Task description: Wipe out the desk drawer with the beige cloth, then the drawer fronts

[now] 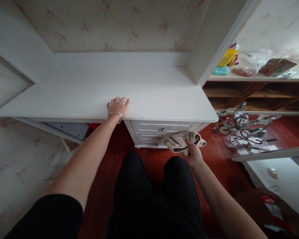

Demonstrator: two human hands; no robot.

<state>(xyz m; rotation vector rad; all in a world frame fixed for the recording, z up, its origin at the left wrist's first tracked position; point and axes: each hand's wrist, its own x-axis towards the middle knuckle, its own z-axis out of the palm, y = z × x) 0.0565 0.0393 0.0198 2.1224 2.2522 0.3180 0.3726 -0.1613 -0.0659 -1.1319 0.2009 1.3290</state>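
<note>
My left hand [118,107] rests on the white desk top [159,96] near its front edge, fingers spread and slightly bent, with a bracelet [117,115] at the wrist. In my right hand [193,154] is a bunched beige cloth [180,141] with dark patterning, gripped at its right side. The cloth hangs in front of the desk's drawers [161,127] and hides part of the lower ones. Small round knobs show on the drawer fronts.
Right of the desk, a chandelier [249,127] with curved metal arms lies on the red wooden floor [214,159]. Behind it, a low shelf [259,79] holds a yellow item, plastic bags and a cardboard box [276,67]. White furniture [284,186] stands at the lower right. Upright panels flank the desk's back.
</note>
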